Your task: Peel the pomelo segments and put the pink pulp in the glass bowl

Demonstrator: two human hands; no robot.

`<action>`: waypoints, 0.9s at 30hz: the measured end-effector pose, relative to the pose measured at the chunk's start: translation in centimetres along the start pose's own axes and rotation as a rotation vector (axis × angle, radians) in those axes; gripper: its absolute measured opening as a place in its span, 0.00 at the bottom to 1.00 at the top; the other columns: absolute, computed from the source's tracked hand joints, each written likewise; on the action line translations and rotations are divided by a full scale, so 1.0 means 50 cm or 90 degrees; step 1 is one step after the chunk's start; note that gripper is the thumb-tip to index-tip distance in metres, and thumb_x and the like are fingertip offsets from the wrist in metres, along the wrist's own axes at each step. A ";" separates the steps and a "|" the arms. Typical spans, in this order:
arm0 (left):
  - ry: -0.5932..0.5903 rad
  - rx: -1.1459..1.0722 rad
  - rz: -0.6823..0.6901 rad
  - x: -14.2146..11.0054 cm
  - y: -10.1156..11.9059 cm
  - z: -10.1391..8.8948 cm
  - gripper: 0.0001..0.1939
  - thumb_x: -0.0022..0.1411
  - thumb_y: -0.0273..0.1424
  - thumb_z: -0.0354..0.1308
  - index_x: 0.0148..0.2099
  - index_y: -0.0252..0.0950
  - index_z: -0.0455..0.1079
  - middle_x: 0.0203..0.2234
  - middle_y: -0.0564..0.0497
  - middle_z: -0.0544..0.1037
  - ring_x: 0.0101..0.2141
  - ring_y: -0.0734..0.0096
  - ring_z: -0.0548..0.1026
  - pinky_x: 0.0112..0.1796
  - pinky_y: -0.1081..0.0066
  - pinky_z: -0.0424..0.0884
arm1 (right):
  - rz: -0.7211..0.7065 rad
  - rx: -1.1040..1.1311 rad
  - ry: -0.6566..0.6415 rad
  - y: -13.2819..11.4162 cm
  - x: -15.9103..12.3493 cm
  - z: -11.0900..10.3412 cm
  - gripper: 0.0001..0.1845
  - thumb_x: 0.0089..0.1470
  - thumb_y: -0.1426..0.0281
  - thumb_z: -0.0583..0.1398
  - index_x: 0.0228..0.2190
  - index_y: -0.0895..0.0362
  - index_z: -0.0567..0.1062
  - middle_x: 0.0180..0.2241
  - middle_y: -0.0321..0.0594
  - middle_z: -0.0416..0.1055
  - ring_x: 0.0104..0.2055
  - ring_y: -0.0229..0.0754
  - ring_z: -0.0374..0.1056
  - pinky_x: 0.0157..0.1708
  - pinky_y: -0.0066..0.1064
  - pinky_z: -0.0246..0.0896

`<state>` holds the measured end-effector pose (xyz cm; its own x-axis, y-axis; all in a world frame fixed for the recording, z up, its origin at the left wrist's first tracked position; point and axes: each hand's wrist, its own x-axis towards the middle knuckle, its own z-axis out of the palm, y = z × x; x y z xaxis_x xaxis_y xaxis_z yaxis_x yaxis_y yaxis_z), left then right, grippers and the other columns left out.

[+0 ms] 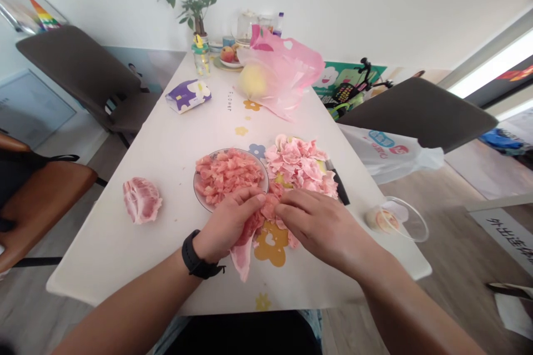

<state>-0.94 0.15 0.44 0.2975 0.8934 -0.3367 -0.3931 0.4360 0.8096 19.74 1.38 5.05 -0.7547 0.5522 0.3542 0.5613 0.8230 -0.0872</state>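
Observation:
Both hands are at a pink pomelo segment near the table's front. My left hand has its thumb and fingers closed around the segment, and a pale flap of membrane hangs below it. My right hand has bent fingers pinching the flesh at the segment's right end; its fingertips are partly hidden. Just beyond my left hand, a round plate is heaped with peeled pomelo flesh. Beyond my right hand lies a pile of pink membranes and peel. At the left rests an unpeeled pomelo chunk.
A dark flat object pokes out beside the peel pile. A clear plastic cup lies near the right edge. Farther back are a tissue pack, a pink plastic bag with a yellow fruit, and a bottle. Chairs flank the table.

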 end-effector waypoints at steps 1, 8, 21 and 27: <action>0.002 0.006 0.001 0.000 -0.001 0.000 0.16 0.64 0.43 0.69 0.42 0.36 0.74 0.23 0.56 0.76 0.20 0.77 0.70 0.24 0.75 0.69 | -0.009 -0.011 0.001 0.001 0.000 0.000 0.15 0.72 0.76 0.52 0.38 0.55 0.78 0.36 0.41 0.78 0.36 0.42 0.72 0.35 0.32 0.67; 0.007 0.009 -0.008 0.000 0.000 0.003 0.16 0.62 0.43 0.69 0.40 0.36 0.75 0.23 0.55 0.76 0.20 0.76 0.70 0.24 0.74 0.68 | -0.038 -0.046 -0.015 0.001 0.002 0.003 0.15 0.72 0.76 0.52 0.37 0.55 0.78 0.34 0.40 0.76 0.35 0.43 0.70 0.31 0.34 0.62; 0.021 0.008 -0.016 0.000 0.012 -0.001 0.16 0.62 0.44 0.69 0.39 0.36 0.73 0.21 0.55 0.75 0.18 0.77 0.69 0.21 0.76 0.64 | 0.061 0.031 0.080 0.019 -0.026 0.008 0.04 0.70 0.72 0.59 0.43 0.55 0.75 0.38 0.45 0.80 0.39 0.45 0.78 0.35 0.34 0.73; 0.005 0.006 -0.012 -0.001 0.008 0.002 0.17 0.61 0.44 0.70 0.40 0.36 0.74 0.23 0.55 0.76 0.19 0.77 0.70 0.21 0.75 0.66 | 0.019 0.010 0.059 0.005 -0.019 0.019 0.11 0.71 0.74 0.57 0.49 0.53 0.77 0.44 0.44 0.81 0.39 0.44 0.79 0.34 0.33 0.73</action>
<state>-1.01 0.27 0.83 0.2975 0.8859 -0.3559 -0.3795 0.4518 0.8074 20.29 1.19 3.79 -0.7028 0.5623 0.4357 0.5769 0.8089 -0.1133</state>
